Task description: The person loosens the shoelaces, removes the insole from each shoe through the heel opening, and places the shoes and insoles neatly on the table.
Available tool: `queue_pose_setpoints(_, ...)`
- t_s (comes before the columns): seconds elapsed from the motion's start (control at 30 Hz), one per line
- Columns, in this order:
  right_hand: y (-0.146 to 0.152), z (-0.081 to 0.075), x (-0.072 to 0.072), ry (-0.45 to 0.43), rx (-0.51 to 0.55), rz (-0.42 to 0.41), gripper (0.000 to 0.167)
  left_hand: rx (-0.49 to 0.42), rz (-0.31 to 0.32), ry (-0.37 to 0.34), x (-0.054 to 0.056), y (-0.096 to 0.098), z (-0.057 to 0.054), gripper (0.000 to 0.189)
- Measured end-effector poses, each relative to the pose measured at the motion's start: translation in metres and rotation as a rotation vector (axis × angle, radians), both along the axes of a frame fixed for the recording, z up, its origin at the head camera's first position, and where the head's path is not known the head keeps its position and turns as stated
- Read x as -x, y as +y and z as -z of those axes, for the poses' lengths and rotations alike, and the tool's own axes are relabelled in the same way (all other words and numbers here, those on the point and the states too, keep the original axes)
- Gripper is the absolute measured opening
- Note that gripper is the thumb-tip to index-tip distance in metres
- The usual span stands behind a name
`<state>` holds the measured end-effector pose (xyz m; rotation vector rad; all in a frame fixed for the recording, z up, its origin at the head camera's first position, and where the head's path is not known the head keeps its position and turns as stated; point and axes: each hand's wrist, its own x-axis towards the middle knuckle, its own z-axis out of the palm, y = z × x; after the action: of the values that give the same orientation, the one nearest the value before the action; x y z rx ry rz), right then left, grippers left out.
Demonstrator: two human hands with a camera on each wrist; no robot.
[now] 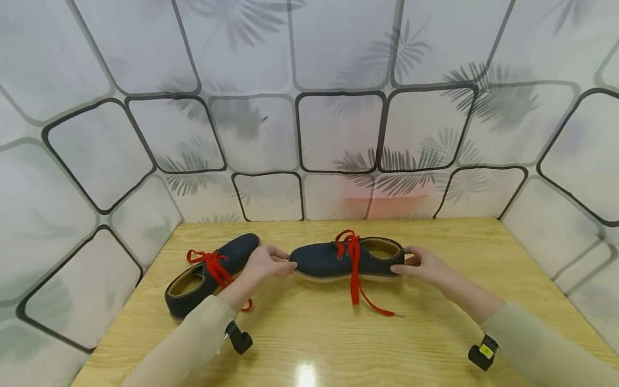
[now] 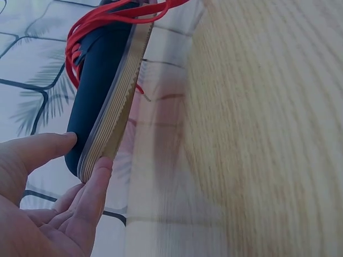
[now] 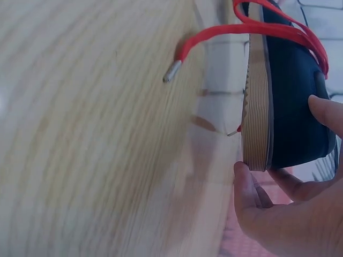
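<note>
A dark navy shoe (image 1: 321,259) with a ribbed tan sole spans the gap between my two hands, toe to the left and heel to the right. At the toe, my left hand (image 1: 265,262) grips it, thumb on the upper and fingertips under the sole (image 2: 107,128). My right hand (image 1: 425,267) holds the heel in the same way, its thumb on the upper and a fingertip at the sole's lower edge in the right wrist view. Red laces (image 1: 355,269) hang loose over the shoe's near side, one metal-tipped end reaching down and right.
A second navy shoe (image 1: 184,301) with a red lace bow (image 1: 211,262) rests at the table's left, partly behind my left forearm. The wooden table (image 1: 338,349) meets a patterned curtain (image 1: 338,134) at the back and sides. Each wrist wears a small black camera (image 1: 239,337).
</note>
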<state>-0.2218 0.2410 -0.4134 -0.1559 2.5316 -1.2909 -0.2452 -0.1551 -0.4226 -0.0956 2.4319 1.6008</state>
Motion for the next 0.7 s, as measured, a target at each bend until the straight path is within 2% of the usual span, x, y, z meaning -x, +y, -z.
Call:
queue_pose_setpoints(0.27,-0.008,0.001,-0.011,0.015,-0.027,-0.019,0.07,0.045,0.016,-0.002,-0.021,-0.011,-0.004,0.032)
queue_pose_setpoints(0.5,-0.012,0.005,-0.02,0.037,-0.015,-0.05,0.07,0.113,0.039,0.038,-0.032,-0.019,0.0,0.031)
queue_pose_setpoints(0.7,-0.011,0.006,-0.026,0.027,-0.012,-0.046,0.074,0.149,0.085,0.056,-0.042,-0.021,0.004,0.03)
